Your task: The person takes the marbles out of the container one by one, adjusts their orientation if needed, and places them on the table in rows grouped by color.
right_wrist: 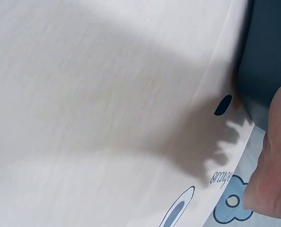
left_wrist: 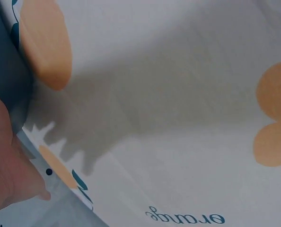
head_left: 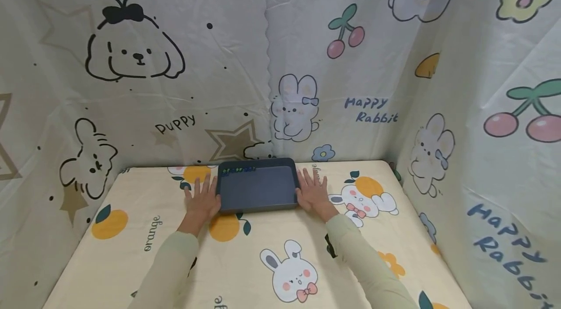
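A shallow dark grey rectangular tray (head_left: 258, 192) lies at the far edge of the table. Along its back left inner edge runs a row of small blue and green pieces (head_left: 238, 170), too small to tell what they are. My left hand (head_left: 202, 204) is at the tray's left side with fingers spread, its thumb side against the wall. On the opposite side my right hand (head_left: 312, 194) has its fingers extended, thumb near the rim. Both wrist views show part of a hand beside the tray's outer wall (left_wrist: 10, 71) (right_wrist: 263, 66); most fingers are cut off there.
A cream tablecloth (head_left: 245, 265) printed with oranges and rabbits covers the table. White patterned curtains (head_left: 219, 89) hang behind it and along both sides, close to the table's edges.
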Demonstrator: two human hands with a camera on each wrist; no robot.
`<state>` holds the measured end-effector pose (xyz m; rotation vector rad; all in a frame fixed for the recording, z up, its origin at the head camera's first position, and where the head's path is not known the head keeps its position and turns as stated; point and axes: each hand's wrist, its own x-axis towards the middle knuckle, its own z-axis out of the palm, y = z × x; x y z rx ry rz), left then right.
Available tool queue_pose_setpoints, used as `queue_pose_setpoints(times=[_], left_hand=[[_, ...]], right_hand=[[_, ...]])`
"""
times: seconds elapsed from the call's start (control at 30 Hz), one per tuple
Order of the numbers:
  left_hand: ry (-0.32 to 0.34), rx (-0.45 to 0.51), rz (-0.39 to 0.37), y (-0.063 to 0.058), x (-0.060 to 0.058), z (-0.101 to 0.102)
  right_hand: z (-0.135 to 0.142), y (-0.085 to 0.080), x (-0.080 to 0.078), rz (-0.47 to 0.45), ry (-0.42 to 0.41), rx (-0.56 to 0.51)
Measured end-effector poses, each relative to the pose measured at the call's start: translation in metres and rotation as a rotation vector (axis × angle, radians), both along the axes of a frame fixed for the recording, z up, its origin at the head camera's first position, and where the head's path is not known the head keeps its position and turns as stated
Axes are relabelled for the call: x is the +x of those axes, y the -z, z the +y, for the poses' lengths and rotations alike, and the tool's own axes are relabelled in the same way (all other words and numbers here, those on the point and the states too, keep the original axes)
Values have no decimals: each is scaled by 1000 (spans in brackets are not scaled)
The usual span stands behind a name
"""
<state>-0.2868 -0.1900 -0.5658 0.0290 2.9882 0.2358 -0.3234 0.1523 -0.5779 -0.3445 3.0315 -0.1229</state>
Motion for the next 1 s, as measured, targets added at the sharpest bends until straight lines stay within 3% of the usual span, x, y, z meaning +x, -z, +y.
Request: queue_pose_setpoints(times=[0.5, 1.0], left_hand=[[23, 5, -29, -4, -6, 25], [27, 4, -39, 2, -11, 47]], right_hand=[[24, -5, 7, 0, 28, -60], [50, 10, 7, 3, 43, -64]])
